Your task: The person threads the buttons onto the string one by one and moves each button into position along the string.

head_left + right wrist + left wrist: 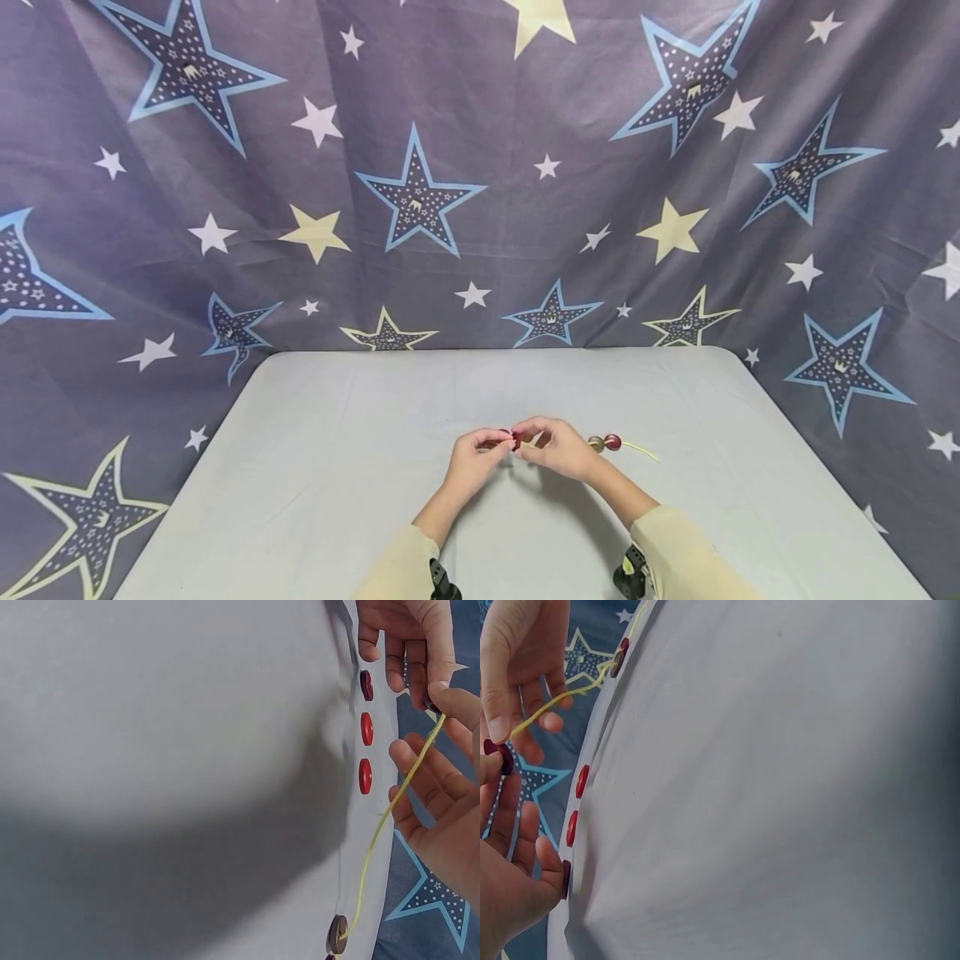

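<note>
My left hand (pixel 471 462) pinches a dark red button (pixel 500 756) between thumb and fingertips. Opposite it, my right hand (pixel 564 452) has thumb and forefinger together on the yellow string (pixel 382 820), right at that button. From there the string runs under the right hand to a brown button (pixel 339 934), passing through a hole in it. Beside the brown one sits another dark red button (pixel 612 442), and a loose tail extends past it to the right. The pinched button is partly covered by fingertips.
Two bright red buttons (pixel 366 729) and a dark red button (pixel 367 685) lie in a row on the white-covered table (pixel 337 467), near the left hand. A star-patterned cloth (pixel 465 275) hangs behind and beside the table.
</note>
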Tool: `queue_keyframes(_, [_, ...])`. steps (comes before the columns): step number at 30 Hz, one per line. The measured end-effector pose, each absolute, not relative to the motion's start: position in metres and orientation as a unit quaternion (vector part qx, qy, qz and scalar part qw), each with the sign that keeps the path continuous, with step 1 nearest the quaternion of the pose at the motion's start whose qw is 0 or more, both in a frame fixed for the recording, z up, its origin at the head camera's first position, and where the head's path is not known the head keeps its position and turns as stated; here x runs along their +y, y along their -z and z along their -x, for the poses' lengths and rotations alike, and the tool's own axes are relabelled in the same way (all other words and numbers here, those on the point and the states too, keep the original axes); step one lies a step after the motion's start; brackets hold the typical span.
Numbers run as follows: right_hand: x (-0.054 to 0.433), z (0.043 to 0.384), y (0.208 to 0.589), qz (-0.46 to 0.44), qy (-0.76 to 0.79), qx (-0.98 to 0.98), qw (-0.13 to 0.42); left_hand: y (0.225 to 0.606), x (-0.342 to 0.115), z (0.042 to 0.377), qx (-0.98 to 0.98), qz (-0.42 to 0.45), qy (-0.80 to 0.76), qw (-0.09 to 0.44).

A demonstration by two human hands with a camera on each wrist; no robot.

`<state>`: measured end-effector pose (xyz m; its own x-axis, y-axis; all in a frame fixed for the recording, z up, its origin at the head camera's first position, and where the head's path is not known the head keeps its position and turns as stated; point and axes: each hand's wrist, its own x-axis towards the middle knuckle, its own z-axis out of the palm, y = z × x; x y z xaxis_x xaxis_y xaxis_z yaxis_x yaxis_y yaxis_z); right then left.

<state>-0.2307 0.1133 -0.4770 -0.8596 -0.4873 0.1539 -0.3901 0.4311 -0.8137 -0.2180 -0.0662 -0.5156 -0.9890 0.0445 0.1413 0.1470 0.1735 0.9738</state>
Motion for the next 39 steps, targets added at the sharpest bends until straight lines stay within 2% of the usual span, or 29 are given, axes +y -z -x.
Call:
queue_keyframes(13, [0.115, 0.228, 0.475, 0.258, 0.424, 0.867, 0.046, 0.515, -0.067, 0.217, -0.771, 0.076, 0.631, 0.037])
queue_keyframes(23, [0.118, 0.228, 0.476, 0.253, 0.413, 0.874, 0.044, 0.481, -0.067, 0.197, -0.773, 0.092, 0.626, 0.044])
queue_keyframes(39, [0.128, 0.231, 0.479, 0.243, 0.386, 0.89, 0.033, 0.482, -0.068, 0.199, -0.772, 0.074, 0.63, 0.039])
